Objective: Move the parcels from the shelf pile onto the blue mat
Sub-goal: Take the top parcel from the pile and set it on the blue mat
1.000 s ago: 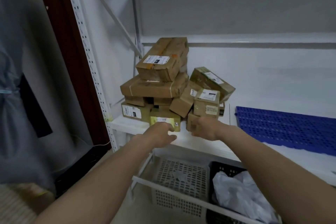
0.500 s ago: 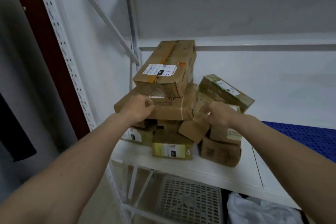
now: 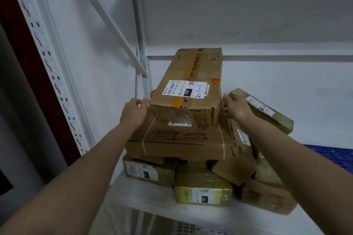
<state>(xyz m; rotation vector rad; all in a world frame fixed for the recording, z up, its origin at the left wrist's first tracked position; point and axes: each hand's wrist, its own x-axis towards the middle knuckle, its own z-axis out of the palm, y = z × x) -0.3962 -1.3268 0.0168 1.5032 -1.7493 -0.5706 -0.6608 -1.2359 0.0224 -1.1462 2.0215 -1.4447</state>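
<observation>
**Top parcel flanked by both hands on the shelf pile**

A white perforated upright is seen at the left edge of the shelf. The left hand is placed against the near left corner of the top parcel; its thumb is laid at the box edge and its fingers are loosely extended, with no closed grip visible. The top parcel, marked "2-1-1" on its label, is rested on a wide strapped parcel, under which smaller parcels are stacked at the shelf's front edge. The right hand is held at the parcel's near right corner, fingers curled; whether the box is gripped cannot be told. A blue mat is visible toward the shelf's right edge.
</observation>
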